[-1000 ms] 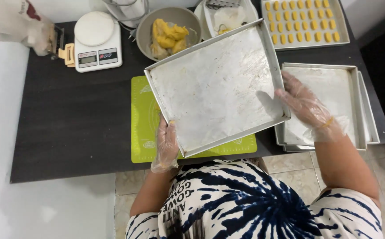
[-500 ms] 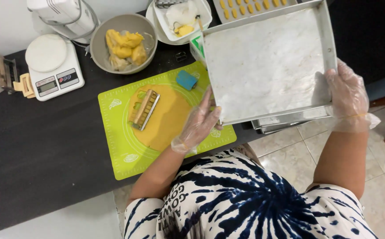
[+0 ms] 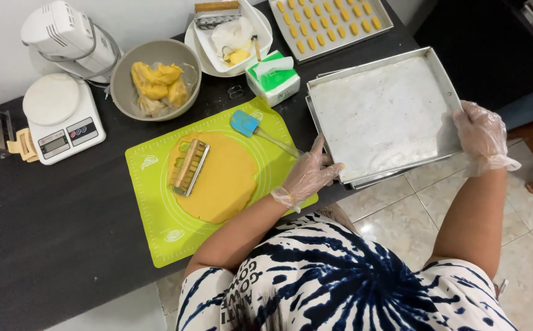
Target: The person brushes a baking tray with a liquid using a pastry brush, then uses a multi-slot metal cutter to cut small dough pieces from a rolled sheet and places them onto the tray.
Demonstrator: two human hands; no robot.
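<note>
The empty baking tray [image 3: 381, 116] has come off the green silicone mat [image 3: 156, 227], where I held it a second ago, and now sits at the right end of the counter [image 3: 52, 245], on top of another tray whose rims show beneath its near and left sides. I judge that it is about set down and that the rolled dough is free to work again.

My left hand [image 3: 306, 178], in a clear plastic glove, curls its fingers [image 3: 318, 150] over the tray's near left corner, thumb on the underside. My right hand [image 3: 482, 136], gloved too, closes over the right rim near the near right corner, out past the counter's edge. Both hands grip the tray, which tilts slightly toward me.

Now uncovered on the mat, the flat round of yellow dough [image 3: 220, 178] lies with a wooden-handled metal cutter [image 3: 189, 167] on its left part and a blue spatula [image 3: 246, 124] at its far right edge. Toward the far edge stand a green tissue box [image 3: 272, 79], a grey bowl of yellow dough [image 3: 155, 79], a kitchen scale [image 3: 63, 116], a white hand mixer [image 3: 70, 38] and a tray of cut yellow pieces [image 3: 331, 24].
</note>
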